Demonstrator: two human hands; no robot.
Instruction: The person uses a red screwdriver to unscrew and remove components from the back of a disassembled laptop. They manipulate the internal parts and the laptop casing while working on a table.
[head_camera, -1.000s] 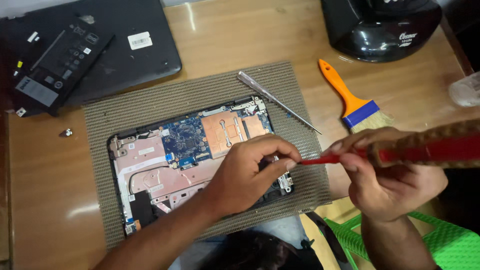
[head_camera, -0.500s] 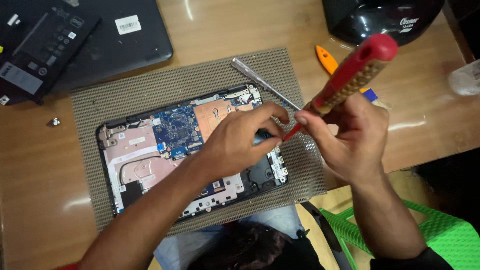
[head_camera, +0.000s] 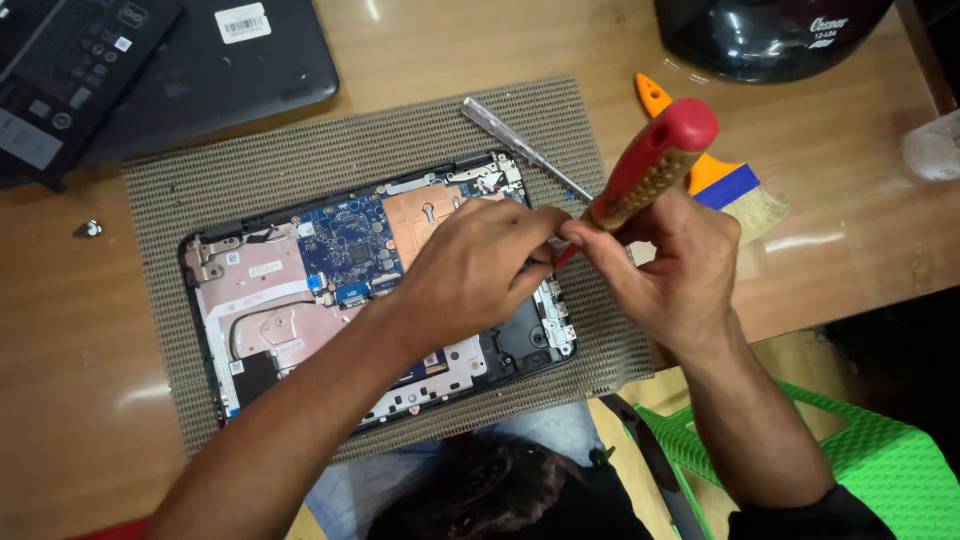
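The opened laptop (head_camera: 330, 290) lies on the mat (head_camera: 300, 150), a brush (head_camera: 715, 175) to its right, a battery (head_camera: 60, 75) behind-left.

1. Two hands: the left hand (head_camera: 470, 270) and the right hand (head_camera: 665, 265).
2. Two screwdrivers: a red one (head_camera: 645, 170) and a thin one (head_camera: 520, 145).
3. One open laptop (head_camera: 290, 290).
4. One mat (head_camera: 330, 150).
5. One brush (head_camera: 715, 175).
6. One green stool (head_camera: 880, 460).
7. One loose screw (head_camera: 88, 229).

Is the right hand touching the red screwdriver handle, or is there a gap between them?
Touching. The head view shows the right hand wrapped around the lower end of the red screwdriver handle, its fingers pinching it with no gap.
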